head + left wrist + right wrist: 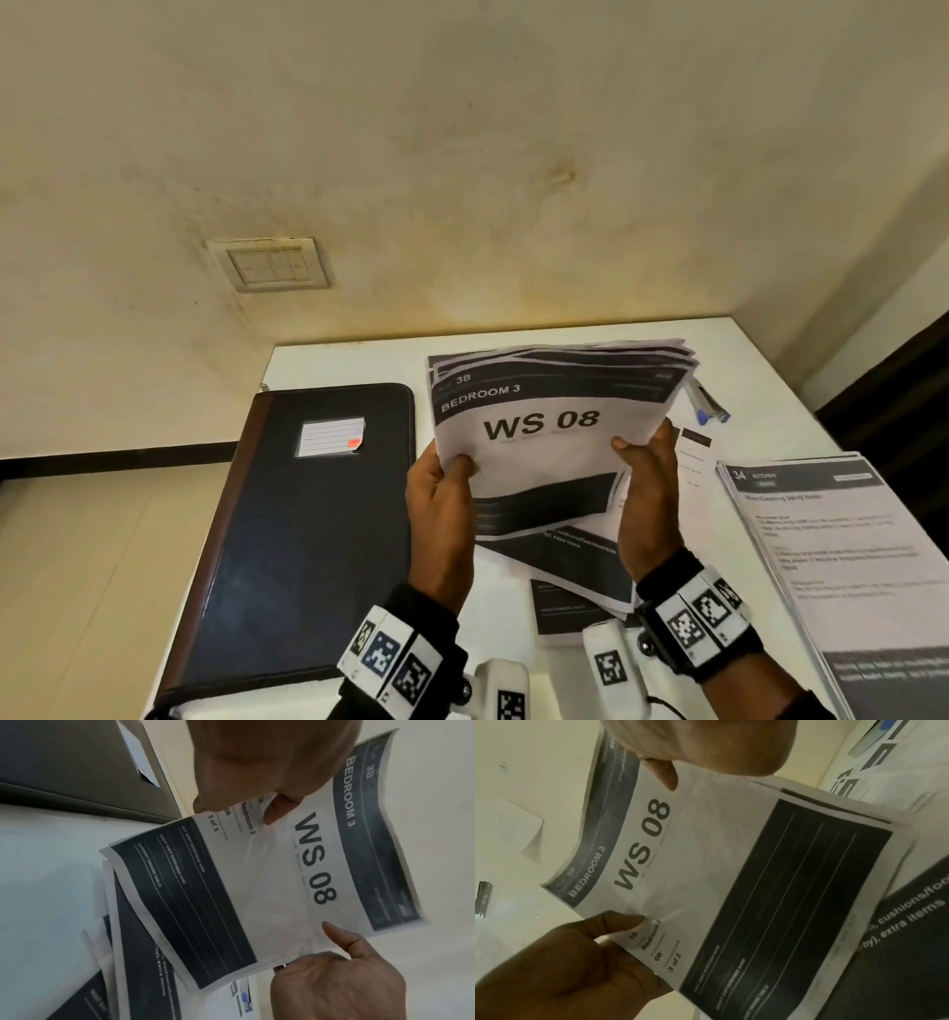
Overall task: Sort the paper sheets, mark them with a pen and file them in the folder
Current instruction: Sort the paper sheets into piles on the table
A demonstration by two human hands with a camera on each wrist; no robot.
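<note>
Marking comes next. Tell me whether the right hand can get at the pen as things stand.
Probably not yet: the right hand grips the paper stack, as does the left hand. The pen lies just beyond, partly hidden by the stack.

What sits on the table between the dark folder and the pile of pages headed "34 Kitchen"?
In the head view, overlapping loose sheets lie between the folder and the pile.
</note>
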